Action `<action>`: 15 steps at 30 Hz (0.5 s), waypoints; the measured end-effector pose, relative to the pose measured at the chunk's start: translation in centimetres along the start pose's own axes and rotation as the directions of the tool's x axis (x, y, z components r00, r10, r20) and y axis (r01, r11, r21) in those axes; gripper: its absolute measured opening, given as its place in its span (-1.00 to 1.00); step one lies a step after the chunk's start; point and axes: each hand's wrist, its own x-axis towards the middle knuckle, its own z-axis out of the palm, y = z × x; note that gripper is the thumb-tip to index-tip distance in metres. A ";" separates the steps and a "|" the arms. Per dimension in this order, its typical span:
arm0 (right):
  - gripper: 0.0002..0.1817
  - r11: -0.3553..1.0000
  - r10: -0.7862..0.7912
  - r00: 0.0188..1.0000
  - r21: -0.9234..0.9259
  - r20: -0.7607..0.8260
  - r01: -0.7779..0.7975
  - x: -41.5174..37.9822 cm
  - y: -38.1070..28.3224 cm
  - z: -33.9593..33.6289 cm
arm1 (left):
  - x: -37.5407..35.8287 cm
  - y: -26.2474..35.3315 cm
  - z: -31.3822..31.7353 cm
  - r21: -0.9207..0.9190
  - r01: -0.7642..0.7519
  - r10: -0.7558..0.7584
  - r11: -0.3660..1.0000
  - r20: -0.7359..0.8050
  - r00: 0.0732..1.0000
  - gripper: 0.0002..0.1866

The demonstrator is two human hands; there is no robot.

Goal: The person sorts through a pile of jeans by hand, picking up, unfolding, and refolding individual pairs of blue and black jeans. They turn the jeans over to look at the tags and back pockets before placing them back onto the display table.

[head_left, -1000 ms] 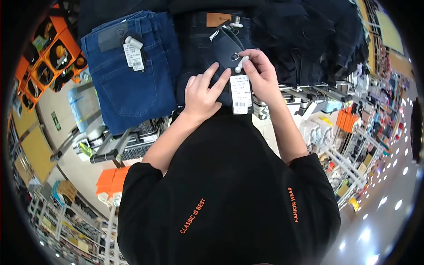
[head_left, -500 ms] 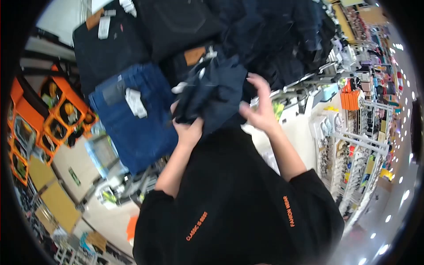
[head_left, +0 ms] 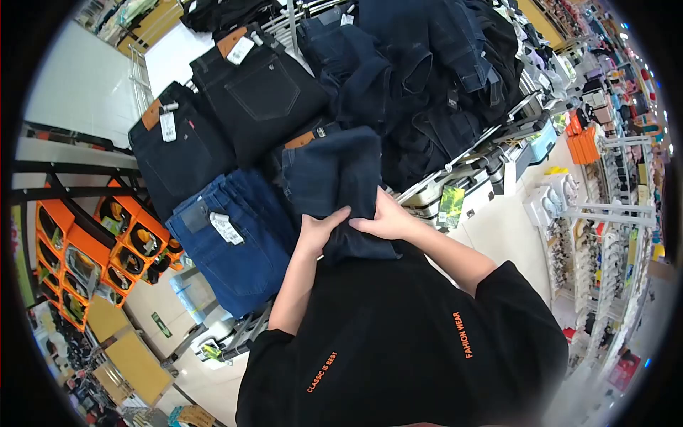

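Observation:
A pair of dark blue jeans point(head_left: 333, 174), folded over, is held in front of my chest at the near edge of the display. My left hand point(head_left: 319, 231) grips its lower left part, thumb on top and the other fingers hidden beneath. On the right side my right hand point(head_left: 388, 217) grips the same jeans, its thumb pointing inward toward the left thumb. Part of the jeans hangs below the hands against my black shirt. Close to my left hand lies a folded pair of mid-blue jeans point(head_left: 245, 267) with a white tag.
Folded black jeans point(head_left: 267, 92) and another dark pair point(head_left: 178, 153) with tags lie behind. A loose heap of dark jeans point(head_left: 434, 78) covers the right side. An orange rack point(head_left: 107, 249) stands at left, white shelving point(head_left: 590, 249) at right.
My right hand, spread and apart from the cloth before, has closed on the jeans. The bunched jeans now look flatter and squarer. The view has shifted, showing more of the display.

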 end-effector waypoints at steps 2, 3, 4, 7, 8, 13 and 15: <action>0.06 0.994 -0.040 0.999 -0.105 -0.007 0.039 1.0 -0.6 -2.1 | 1.1 0.3 1.1 -0.079 -0.026 0.015 0.997 -0.136 0.991 -0.41; 0.01 0.996 -0.076 0.997 -0.048 -0.030 0.075 1.6 -1.4 -3.3 | 1.8 0.5 1.3 -0.087 -0.053 0.038 0.995 -0.160 0.986 -0.39; -0.07 0.997 -0.048 0.998 -0.060 -0.036 0.046 2.1 -1.8 -4.6 | 2.8 0.7 1.3 -0.096 -0.079 0.060 0.992 -0.181 0.982 -0.38; -0.46 0.935 -0.224 0.964 -0.309 -0.146 0.171 3.4 -0.2 -8.7 | 5.9 2.8 1.7 0.009 -0.240 0.235 0.971 -0.248 0.940 -0.32; -0.47 0.932 -0.219 0.958 -0.331 -0.184 0.149 3.3 0.1 -10.1 | 6.9 4.2 2.4 0.123 -0.286 0.310 0.950 -0.283 0.908 -0.32; -0.53 0.867 -0.300 0.876 -0.491 -0.378 0.086 4.1 2.9 -17.6 | 13.0 12.4 7.2 0.665 -0.499 0.758 0.556 -0.159 0.633 -0.47; -0.56 0.865 -0.315 0.826 -0.500 -0.467 0.047 4.9 4.0 -20.4 | 16.6 14.6 8.3 0.748 -0.522 0.827 0.410 -0.063 0.559 -0.55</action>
